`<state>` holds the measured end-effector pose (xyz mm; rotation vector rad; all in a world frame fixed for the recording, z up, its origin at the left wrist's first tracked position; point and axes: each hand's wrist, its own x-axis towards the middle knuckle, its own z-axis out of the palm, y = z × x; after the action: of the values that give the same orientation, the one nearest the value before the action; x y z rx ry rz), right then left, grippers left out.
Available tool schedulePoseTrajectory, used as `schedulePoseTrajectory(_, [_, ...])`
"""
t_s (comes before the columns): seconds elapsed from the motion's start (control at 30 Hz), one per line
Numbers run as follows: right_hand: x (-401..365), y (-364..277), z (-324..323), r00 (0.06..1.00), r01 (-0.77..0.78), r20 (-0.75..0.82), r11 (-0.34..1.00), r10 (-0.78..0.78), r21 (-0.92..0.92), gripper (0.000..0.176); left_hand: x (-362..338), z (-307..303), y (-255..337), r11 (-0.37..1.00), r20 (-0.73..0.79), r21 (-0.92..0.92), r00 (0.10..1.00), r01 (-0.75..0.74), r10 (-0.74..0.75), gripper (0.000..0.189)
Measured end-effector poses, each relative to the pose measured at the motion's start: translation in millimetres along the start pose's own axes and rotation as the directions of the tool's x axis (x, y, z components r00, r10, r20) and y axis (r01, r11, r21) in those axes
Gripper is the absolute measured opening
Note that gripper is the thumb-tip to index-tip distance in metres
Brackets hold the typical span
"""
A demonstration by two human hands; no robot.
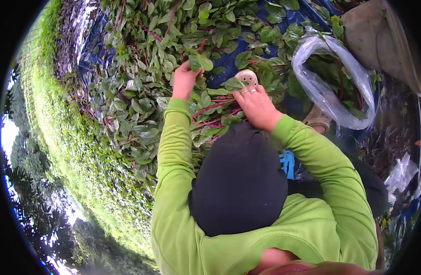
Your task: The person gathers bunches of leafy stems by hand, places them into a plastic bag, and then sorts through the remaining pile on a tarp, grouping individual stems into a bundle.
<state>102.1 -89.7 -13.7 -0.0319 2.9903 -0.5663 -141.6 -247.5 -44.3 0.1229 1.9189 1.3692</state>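
My left hand (186, 79) is closed on a leafy sprig (200, 61), its fingertips pinching just below the green leaves. To the right, my right hand (255, 106) lies over the tops of several red-stemmed plants, with a leaf (233, 84) at its fingertips. Rings show on its fingers, and what lies under the palm is hidden. Red stems (213, 110) run leftward from beside this hand. A large pile of leafy greens (141, 98) spreads around and beyond both hands.
Blue sheeting (226, 65) lies under the greens. At right stand a clear plastic bag (307, 75) with greens inside and a brown hat-like object (373, 34). A pale clog (247, 77) shows beyond my right hand. A blue plastic item (287, 164) sits by my knee.
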Motion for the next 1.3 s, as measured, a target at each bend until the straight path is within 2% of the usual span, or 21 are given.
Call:
schedulePoseTrajectory(0.03, [-2,1,1,1.000,-0.001,-0.003,1.000,0.001,-0.005,0.046,5,5,-7,0.994,-0.009,-0.090,0.998,-0.062,0.062,0.024])
schedulePoseTrajectory(0.13, [-1,3,3,1.000,0.012,-0.007,1.000,-0.012,-0.019,0.047,9,21,-9,0.983,-0.036,-0.094,0.988,-0.156,0.153,0.021])
schedulePoseTrajectory(0.3, [0,3,0,0.999,0.026,0.027,0.999,-0.026,0.026,0.049,16,39,-10,0.982,-0.004,-0.067,0.984,-0.178,0.178,0.029])
schedulePoseTrajectory(0.37, [0,3,-2,0.999,0.032,0.025,0.999,-0.033,0.030,0.050,9,39,-28,0.995,0.225,-0.045,0.970,-0.084,0.092,0.031])
schedulePoseTrajectory(0.4, [0,4,-2,0.999,0.035,0.023,0.999,-0.036,0.030,0.051,3,39,-38,0.998,0.363,-0.051,0.930,-0.034,0.050,0.032])
schedulePoseTrajectory(0.47, [0,5,-4,0.999,0.043,0.011,0.998,-0.043,0.036,0.053,-23,38,-46,0.994,0.508,0.077,0.855,0.074,-0.103,0.038])
schedulePoseTrajectory(0.5, [0,5,-5,0.999,0.046,0.007,0.998,-0.047,0.040,0.055,-32,38,-48,0.978,0.548,0.077,0.812,0.192,-0.202,0.043])
schedulePoseTrajectory(0.6, [2,0,-6,0.994,0.028,0.104,0.999,-0.029,0.019,0.058,-43,34,-43,0.936,0.535,0.101,0.775,0.336,-0.336,0.045])
schedulePoseTrajectory(0.63, [2,0,-1,0.999,0.045,0.017,0.999,-0.045,-0.012,0.058,-44,35,-39,0.926,0.524,0.119,0.770,0.357,-0.364,0.045])
schedulePoseTrajectory(0.7, [2,3,10,0.985,0.061,-0.159,0.995,-0.074,-0.081,0.058,-43,34,-31,0.933,0.520,0.188,0.775,0.308,-0.360,0.041])
schedulePoseTrajectory(0.8, [4,5,11,0.965,0.078,-0.240,0.990,-0.103,-0.115,0.055,-31,35,-33,0.935,0.559,0.269,0.753,0.231,-0.347,0.036])
schedulePoseTrajectory(0.83, [5,4,7,0.992,0.056,-0.109,0.996,-0.063,-0.062,0.053,-24,34,-36,0.935,0.576,0.291,0.743,0.204,-0.341,0.034])
schedulePoseTrajectory(0.87, [6,3,2,0.999,0.028,0.026,1.000,-0.028,-0.013,0.052,-14,32,-37,0.962,0.561,0.270,0.818,-0.039,-0.124,0.033])
schedulePoseTrajectory(0.9, [8,2,-3,0.987,-0.006,0.162,0.999,0.000,0.033,0.050,-1,31,-37,0.926,0.540,0.255,0.836,-0.280,0.104,0.032])
schedulePoseTrajectory(0.93, [6,1,-2,0.991,0.005,0.132,1.000,-0.009,0.026,0.049,10,34,-31,0.906,0.297,0.290,0.929,-0.309,0.221,0.028])
schedulePoseTrajectory(0.97, [4,1,-1,0.995,0.018,0.101,1.000,-0.020,0.018,0.048,21,34,-25,0.688,0.082,0.544,0.846,-0.481,0.527,0.026])
schedulePoseTrajectory(1.0, [5,2,-1,0.997,0.030,0.064,1.000,-0.030,0.007,0.047,38,29,-30,0.520,-0.046,0.769,0.779,-0.371,0.625,0.029])
schedulePoseTrajectory(1.07, [4,3,-1,0.998,0.042,0.047,0.999,-0.043,0.009,0.049,65,30,-60,0.408,-0.257,0.910,0.678,-0.070,0.688,0.031])
schedulePoseTrajectory(1.17, [4,4,1,0.999,0.038,0.029,0.999,-0.038,0.021,0.050,34,42,-35,0.357,-0.175,0.933,0.923,0.045,0.341,0.030])
schedulePoseTrajectory(1.27, [3,4,2,1.000,0.025,0.016,0.999,-0.026,0.028,0.051,17,31,-26,0.852,0.041,0.506,0.990,-0.136,0.134,0.029])
schedulePoseTrajectory(1.3, [2,4,2,1.000,0.029,0.012,0.999,-0.029,0.028,0.051,-5,34,3,0.958,0.087,0.283,0.996,-0.048,0.025,0.032])
